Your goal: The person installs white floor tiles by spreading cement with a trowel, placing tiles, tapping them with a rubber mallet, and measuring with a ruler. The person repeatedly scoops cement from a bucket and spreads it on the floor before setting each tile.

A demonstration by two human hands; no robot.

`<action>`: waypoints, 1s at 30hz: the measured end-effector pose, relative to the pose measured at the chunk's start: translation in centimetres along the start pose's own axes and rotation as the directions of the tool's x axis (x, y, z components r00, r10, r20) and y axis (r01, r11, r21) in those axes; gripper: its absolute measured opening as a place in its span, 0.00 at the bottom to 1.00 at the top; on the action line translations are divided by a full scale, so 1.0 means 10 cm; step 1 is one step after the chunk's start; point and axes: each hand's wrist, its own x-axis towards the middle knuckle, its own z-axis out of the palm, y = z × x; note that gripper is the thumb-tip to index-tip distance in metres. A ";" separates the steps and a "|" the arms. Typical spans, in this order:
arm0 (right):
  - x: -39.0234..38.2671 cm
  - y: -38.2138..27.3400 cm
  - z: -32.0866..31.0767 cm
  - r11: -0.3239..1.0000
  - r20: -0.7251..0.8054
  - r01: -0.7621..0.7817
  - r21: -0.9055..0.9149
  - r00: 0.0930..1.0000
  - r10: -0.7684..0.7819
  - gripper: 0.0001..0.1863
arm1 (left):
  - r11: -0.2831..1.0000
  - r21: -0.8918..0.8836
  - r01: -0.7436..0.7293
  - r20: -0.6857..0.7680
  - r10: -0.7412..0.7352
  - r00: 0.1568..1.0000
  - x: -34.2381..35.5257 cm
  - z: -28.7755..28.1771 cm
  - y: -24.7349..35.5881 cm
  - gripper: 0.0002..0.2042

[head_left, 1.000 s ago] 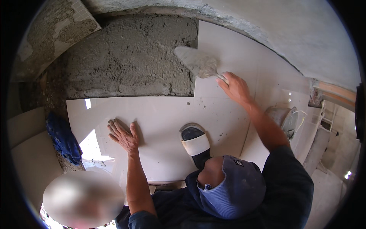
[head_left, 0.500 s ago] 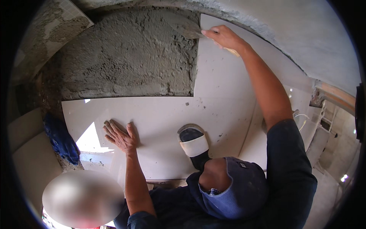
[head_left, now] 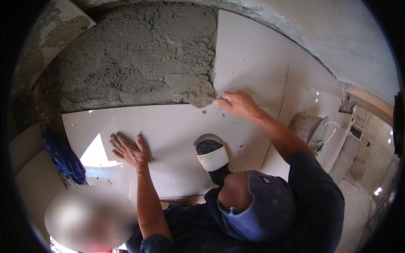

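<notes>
My right hand (head_left: pixel 241 104) is closed around the handle of a trowel (head_left: pixel 200 93). Its mortar-smeared blade lies at the lower right corner of the wet grey mortar bed (head_left: pixel 126 55), beside the edge of the pale floor tiles (head_left: pixel 249 55). The hand covers most of the handle. My left hand (head_left: pixel 130 151) rests flat on the glossy tile in front of the bed, fingers spread, holding nothing. Small mortar crumbs dot the tile near the trowel.
My knee (head_left: pixel 257 206) and a sandalled foot (head_left: pixel 213 157) are on the tile between my arms. A dark blue cloth (head_left: pixel 64 156) lies at left. A bucket (head_left: pixel 308 128) stands at right. A blurred-out person (head_left: pixel 90 219) is at lower left. A rough wall (head_left: pixel 337 38) borders the far right.
My right hand has drawn the trowel from the far edge of the mortar toward me, down to its near right corner. A smoothed patch shows there. My left hand stays on the tile.
</notes>
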 end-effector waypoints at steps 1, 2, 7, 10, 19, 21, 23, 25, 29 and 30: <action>-0.08 -0.02 0.04 0.999 -0.018 0.020 0.038 1.000 -0.020 0.27 | 1.000 -0.003 0.001 -0.001 -0.001 1.000 0.00 0.00 0.00 0.43; -0.10 -0.03 0.04 0.994 -0.030 0.007 0.110 1.000 -0.004 0.27 | 1.000 -0.004 0.011 0.008 -0.011 1.000 0.00 0.00 0.00 0.43; 0.32 -0.07 -0.31 0.931 -0.124 -0.089 0.353 0.982 0.141 0.29 | 1.000 0.007 0.015 0.015 -0.015 1.000 0.00 -0.01 0.01 0.43; 0.67 -0.07 -0.51 0.930 -0.107 -0.158 0.331 0.973 0.203 0.31 | 1.000 -0.002 0.014 0.013 -0.014 1.000 0.00 -0.01 0.01 0.43; -0.13 -0.06 0.41 0.993 -0.186 0.051 0.104 0.982 -0.031 0.28 | 0.998 -0.065 0.012 0.080 -0.006 0.997 -0.01 -0.04 -0.03 0.43; -0.25 -0.15 0.41 0.976 -0.234 -0.128 0.174 0.958 0.167 0.25 | 0.992 -0.126 0.004 0.187 0.020 0.982 0.01 -0.17 -0.08 0.40; -0.34 -0.35 0.19 0.982 -0.300 -0.098 -0.159 0.953 0.047 0.32 | 0.967 -0.227 -0.112 0.200 0.159 0.967 0.02 -0.45 -0.22 0.35; -0.36 -0.78 -0.04 0.978 -0.232 -0.008 -0.208 0.972 -0.041 0.26 | 0.912 -0.369 -0.181 0.432 0.340 0.835 0.08 -0.88 -0.60 0.32; -0.53 -2.27 -0.25 0.839 0.043 0.458 -0.294 0.883 -0.468 0.15 | 0.946 -0.203 -0.253 0.551 0.324 0.769 -0.34 -1.74 -1.30 0.31; -0.61 -2.73 -0.20 0.714 0.066 0.633 -0.301 0.760 -0.646 0.15 | 0.941 -0.207 -0.269 0.499 0.338 0.798 -0.51 -1.88 -1.49 0.31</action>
